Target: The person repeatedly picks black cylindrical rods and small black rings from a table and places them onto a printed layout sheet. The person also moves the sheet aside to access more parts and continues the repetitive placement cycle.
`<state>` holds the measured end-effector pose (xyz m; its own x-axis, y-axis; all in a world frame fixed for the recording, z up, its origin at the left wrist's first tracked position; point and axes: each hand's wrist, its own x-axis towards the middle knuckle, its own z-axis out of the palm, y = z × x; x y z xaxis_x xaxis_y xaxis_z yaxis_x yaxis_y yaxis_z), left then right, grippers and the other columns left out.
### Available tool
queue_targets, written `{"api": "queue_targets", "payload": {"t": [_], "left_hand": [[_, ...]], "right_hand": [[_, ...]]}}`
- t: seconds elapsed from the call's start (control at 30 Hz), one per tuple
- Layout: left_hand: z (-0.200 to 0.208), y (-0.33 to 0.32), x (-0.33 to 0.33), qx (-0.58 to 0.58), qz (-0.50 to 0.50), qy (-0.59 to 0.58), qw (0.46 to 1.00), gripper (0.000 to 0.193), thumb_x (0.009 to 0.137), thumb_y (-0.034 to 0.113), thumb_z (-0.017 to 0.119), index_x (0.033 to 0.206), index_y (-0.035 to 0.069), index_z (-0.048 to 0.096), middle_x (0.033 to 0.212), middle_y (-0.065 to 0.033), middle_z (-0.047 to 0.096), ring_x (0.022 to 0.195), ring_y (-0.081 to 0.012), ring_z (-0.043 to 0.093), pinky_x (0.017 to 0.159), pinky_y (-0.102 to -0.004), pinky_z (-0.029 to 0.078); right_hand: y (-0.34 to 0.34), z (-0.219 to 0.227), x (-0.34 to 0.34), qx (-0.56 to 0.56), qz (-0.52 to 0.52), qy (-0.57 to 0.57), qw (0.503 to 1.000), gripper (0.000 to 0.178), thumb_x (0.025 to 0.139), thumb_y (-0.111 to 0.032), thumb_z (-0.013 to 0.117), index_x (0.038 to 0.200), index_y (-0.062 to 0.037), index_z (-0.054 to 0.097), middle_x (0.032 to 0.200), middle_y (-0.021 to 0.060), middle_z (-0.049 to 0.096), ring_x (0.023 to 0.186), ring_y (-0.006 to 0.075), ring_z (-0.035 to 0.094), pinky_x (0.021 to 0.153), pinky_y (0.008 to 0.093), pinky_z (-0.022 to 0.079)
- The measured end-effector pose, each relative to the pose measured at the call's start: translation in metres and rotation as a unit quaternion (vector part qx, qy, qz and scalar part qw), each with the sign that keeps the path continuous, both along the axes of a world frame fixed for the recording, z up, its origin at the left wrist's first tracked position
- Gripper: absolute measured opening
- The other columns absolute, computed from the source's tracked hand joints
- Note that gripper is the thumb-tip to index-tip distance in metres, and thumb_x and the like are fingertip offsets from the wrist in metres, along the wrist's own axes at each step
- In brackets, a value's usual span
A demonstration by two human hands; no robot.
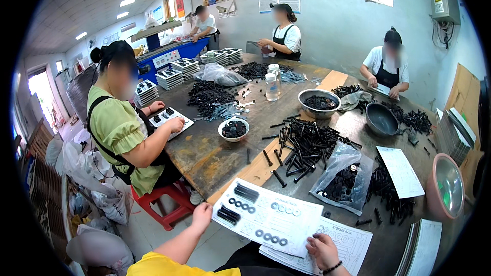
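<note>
A white printed card (276, 226) hangs tilted before me over the table's near edge. On it sit two bundles of black bolts (228, 214) and rows of black washers (271, 237); paler rings show near its upper right. My left hand (202, 216) pinches the card's left edge between thumb and fingers. At the lower right corner my right hand (323, 251), with a dark beaded bracelet at the wrist, has its fingers curled against the card. Beneath that corner lies a stack of similar printed cards (353, 243), partly hidden by the card and hand.
Loose black bolts (312, 143) lie heaped ahead, beside a plastic bag of washers (342, 184). A metal bowl (318, 113), white bowl (233, 138) and pink basin (444, 186) stand around. A co-worker in green (120, 128) sits left on a red stool (161, 209); several others work farther back.
</note>
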<state>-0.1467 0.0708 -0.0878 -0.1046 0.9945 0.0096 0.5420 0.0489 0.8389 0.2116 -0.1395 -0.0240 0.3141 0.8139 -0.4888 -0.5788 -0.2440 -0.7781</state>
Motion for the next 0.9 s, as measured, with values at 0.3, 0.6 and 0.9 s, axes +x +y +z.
{"api": "queue_targets", "payload": {"t": [0.3,0.6,0.9], "left_hand": [[0.001,0.085,-0.074,-0.011,0.129,-0.171,0.977,0.025,0.086,0.015,0.048,0.107,0.003,0.056,0.082,-0.0053,0.06,0.066,-0.0109,0.053,0.05,-0.0229,0.043],[0.009,0.15,-0.096,-0.008,0.21,-0.314,0.926,0.04,0.087,0.023,0.052,0.123,0.006,0.044,0.094,-0.0036,0.055,0.071,-0.0102,0.053,0.061,-0.024,0.045],[0.059,0.14,0.005,0.27,-0.033,0.038,0.962,0.032,0.079,0.006,0.057,0.11,-0.002,0.054,0.098,-0.0137,0.057,0.09,-0.0228,0.056,0.079,-0.0318,0.045]], "right_hand": [[0.088,0.014,-0.063,0.022,0.142,0.094,0.985,0.029,0.088,-0.011,0.053,0.114,0.0,0.048,0.115,0.0094,0.049,0.107,0.0161,0.048,0.091,0.0286,0.042],[0.141,0.003,-0.094,0.052,0.237,0.106,0.964,0.034,0.091,-0.021,0.048,0.121,-0.0047,0.047,0.123,0.0061,0.045,0.116,0.0163,0.041,0.096,0.0306,0.036],[0.115,0.008,-0.052,0.1,0.325,-0.196,0.92,0.031,0.086,-0.022,0.051,0.11,-0.0018,0.056,0.095,0.0069,0.061,0.083,0.0137,0.057,0.076,0.0264,0.046]]}}
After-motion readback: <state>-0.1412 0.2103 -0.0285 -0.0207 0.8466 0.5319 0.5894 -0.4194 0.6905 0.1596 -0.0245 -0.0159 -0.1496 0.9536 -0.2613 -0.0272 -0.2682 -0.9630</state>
